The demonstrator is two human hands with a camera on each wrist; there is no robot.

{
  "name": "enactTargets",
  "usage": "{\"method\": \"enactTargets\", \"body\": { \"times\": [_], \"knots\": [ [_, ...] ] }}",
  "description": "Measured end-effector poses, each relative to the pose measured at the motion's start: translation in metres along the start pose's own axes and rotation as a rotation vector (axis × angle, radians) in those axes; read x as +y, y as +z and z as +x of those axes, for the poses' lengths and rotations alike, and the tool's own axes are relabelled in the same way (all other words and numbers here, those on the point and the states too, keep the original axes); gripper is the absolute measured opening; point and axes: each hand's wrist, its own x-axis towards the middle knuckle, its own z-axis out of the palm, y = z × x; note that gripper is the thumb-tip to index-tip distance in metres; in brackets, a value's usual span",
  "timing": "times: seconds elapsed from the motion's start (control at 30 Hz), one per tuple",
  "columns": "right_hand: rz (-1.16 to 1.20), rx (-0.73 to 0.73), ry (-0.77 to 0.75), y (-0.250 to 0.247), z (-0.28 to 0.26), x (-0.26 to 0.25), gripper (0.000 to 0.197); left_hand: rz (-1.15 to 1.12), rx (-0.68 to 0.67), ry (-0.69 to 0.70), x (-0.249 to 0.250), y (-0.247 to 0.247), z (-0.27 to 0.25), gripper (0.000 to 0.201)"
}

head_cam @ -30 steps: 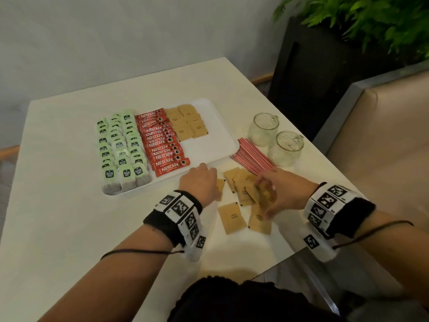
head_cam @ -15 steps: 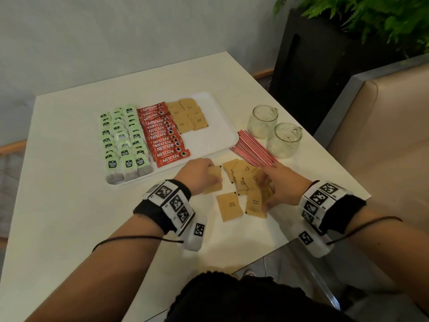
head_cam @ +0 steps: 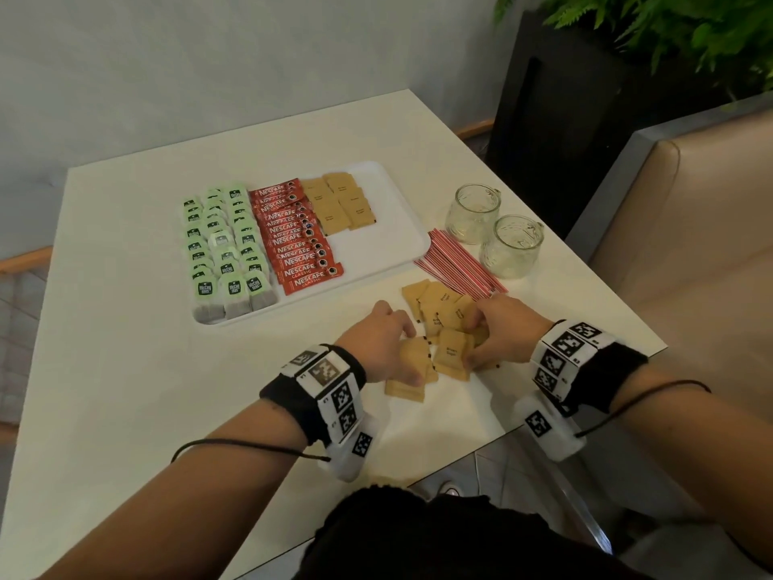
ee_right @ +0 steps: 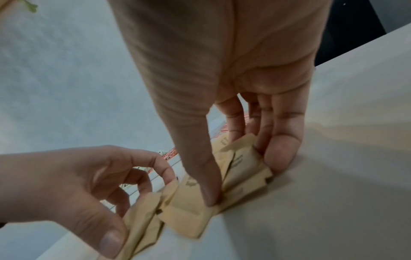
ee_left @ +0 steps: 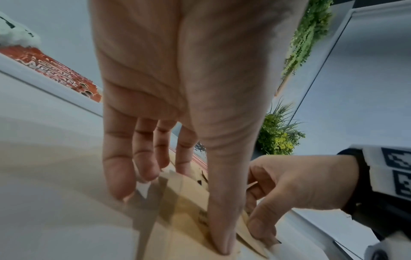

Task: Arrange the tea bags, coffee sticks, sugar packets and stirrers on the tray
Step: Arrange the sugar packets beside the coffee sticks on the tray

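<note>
On the white tray (head_cam: pixel 378 255) lie rows of green tea bags (head_cam: pixel 221 244), red coffee sticks (head_cam: pixel 297 240) and some brown sugar packets (head_cam: pixel 341 203). More sugar packets (head_cam: pixel 439 305) lie loose on the table before the tray, beside a fan of red-and-white stirrers (head_cam: pixel 458 265). My left hand (head_cam: pixel 412 353) pinches a few loose packets (ee_right: pixel 142 221) between thumb and curled fingers. My right hand (head_cam: pixel 472 345) squeezes another bunch of packets (ee_right: pixel 242 174) between thumb and fingers, touching the table. The two hands are nearly touching.
Two empty glass mugs (head_cam: pixel 472 213) (head_cam: pixel 511 247) stand right of the tray, just behind the stirrers. The table's near right edge (head_cam: pixel 585 395) runs close under my right wrist. A beige seat (head_cam: pixel 690 244) and a dark planter (head_cam: pixel 556 119) stand beyond it.
My left hand left the tray's front edge, took up sugar packets and drew back toward the right hand. The right hand has closed tighter over its bunch of packets.
</note>
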Motion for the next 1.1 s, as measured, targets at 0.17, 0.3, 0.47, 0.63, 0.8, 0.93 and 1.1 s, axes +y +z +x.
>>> {"method": "enactTargets", "body": {
  "times": [0.17,0.3,0.47,0.63,0.8,0.93,1.1],
  "knots": [
    [0.101,0.010,0.025,0.006,0.002,-0.002,0.051,0.020,0.007,-0.001,0.001,0.004,0.002,0.064],
    [0.320,-0.020,-0.004,0.011,0.004,-0.003,0.031,-0.150,0.029,0.024,0.002,0.007,0.003,0.045],
    [0.335,-0.038,-0.032,0.004,0.005,-0.002,0.013,-0.307,0.093,0.006,-0.008,0.004,0.003,0.035],
    [0.392,-0.143,-0.128,-0.005,0.003,-0.007,0.011,-0.654,0.085,-0.104,-0.015,-0.004,0.000,0.030],
    [0.493,-0.093,-0.191,-0.009,0.009,-0.022,0.013,-0.950,-0.130,-0.081,-0.003,-0.009,-0.004,0.025],
    [0.634,-0.097,-0.185,-0.012,0.009,-0.034,0.013,-0.963,-0.127,0.020,-0.003,-0.008,-0.001,0.047],
    [0.449,0.088,-0.152,-0.035,0.017,-0.029,0.032,-0.861,0.013,-0.009,-0.005,-0.007,0.004,0.043]
  ]
}}
